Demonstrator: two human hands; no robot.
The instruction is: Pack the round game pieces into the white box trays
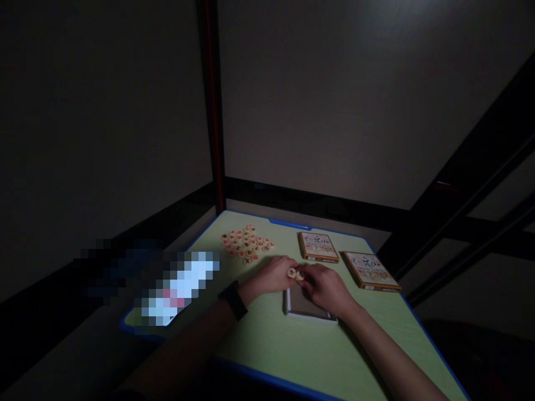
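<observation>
My left hand, with a black band on its wrist, is closed on a round wooden piece with a dark character. Right beside it, my right hand pinches a second round piece, and the two pieces touch or nearly touch. Both hands are over the far edge of a shallow open box with a brown inside and white rim. To the left beyond my left hand, several round pieces with red or dark characters lie loosely spread on the green table.
Two flat boxes with printed lids, one behind my right hand and another farther right, lie on the blue-edged green table. A bright blurred-out screen is at the left edge. Walls stand behind.
</observation>
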